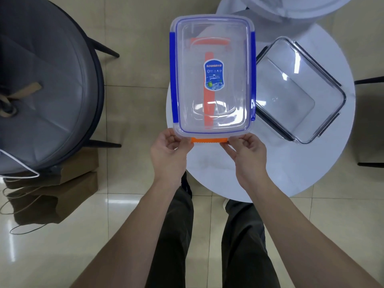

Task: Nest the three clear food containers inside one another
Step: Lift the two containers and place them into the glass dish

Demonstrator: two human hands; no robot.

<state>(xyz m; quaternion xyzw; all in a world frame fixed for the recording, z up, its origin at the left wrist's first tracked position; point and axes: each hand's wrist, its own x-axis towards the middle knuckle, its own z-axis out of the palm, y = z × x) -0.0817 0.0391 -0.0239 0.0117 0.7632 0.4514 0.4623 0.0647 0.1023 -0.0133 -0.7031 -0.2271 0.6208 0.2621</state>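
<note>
A clear container with blue side clips and a blue label point(213, 75) is stacked over a second clear container with orange clips point(207, 140), whose orange parts show through and stick out at the near edge. My left hand point(168, 150) pinches the stack's near left corner. My right hand point(247, 150) pinches its near right corner by the orange clip. A third clear container with dark clips point(295, 90) sits empty on the round white table point(270, 173), just right of the stack.
A grey cushioned chair point(45, 90) stands at the left, with brown paper bags point(52, 183) on the tiled floor below it. Another white round surface point(291, 7) lies at the top right. My legs are below the table's near edge.
</note>
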